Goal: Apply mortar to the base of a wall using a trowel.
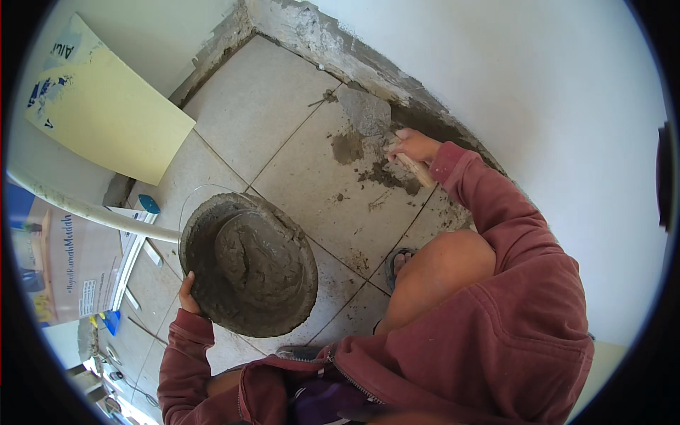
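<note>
Your maroon jacket (453, 347) is closest, the mortar bucket (201, 248) left of it, edge grasped by your left hand (188, 297), presumably for steadiness. Your right hand (419, 146) clasps the trowel (365, 111) by its wooden handle (416, 168), likely for control, near the wall base (398, 85).

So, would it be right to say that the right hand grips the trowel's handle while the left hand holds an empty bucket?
Not quite: the bucket isn't empty; the head view shows grey mortar in it. The right hand does grip the trowel's handle, and the left hand holds the bucket.
</note>
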`<state>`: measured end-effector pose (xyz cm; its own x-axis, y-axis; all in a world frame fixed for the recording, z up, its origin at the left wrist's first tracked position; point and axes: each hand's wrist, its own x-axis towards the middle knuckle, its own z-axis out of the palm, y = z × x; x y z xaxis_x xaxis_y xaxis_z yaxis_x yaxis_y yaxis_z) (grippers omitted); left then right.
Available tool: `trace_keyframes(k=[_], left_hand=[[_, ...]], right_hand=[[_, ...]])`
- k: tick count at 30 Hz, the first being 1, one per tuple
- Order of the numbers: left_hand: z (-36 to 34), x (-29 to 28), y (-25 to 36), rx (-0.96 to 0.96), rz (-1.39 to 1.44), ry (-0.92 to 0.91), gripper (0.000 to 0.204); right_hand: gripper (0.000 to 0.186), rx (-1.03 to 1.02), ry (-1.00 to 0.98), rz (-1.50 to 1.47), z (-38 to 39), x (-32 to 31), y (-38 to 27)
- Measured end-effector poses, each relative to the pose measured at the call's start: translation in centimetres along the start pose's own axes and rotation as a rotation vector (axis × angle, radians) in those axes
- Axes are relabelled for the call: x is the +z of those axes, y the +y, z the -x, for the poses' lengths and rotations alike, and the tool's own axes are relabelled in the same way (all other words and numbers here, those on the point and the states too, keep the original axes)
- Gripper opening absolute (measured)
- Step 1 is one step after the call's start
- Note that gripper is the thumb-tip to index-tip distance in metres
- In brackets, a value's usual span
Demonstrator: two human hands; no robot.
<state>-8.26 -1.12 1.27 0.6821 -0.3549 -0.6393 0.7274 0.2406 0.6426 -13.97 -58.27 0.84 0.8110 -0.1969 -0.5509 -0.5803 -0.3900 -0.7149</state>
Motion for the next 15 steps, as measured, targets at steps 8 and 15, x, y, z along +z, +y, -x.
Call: trace_keyframes(k=[8,15], left_hand=[[-0.5,-2.0,0.3,0.074,-0.328,0.077,0.054],[-0.5,-2.7,-0.3,0.076,-0.207,0.113,0.054]], right_hand=[[0.03,0.037,0.428,0.605,-8.4,3.0,-2.7],[0.036,-0.028,0.102,0.418,-3.6,5.8,0.0]])
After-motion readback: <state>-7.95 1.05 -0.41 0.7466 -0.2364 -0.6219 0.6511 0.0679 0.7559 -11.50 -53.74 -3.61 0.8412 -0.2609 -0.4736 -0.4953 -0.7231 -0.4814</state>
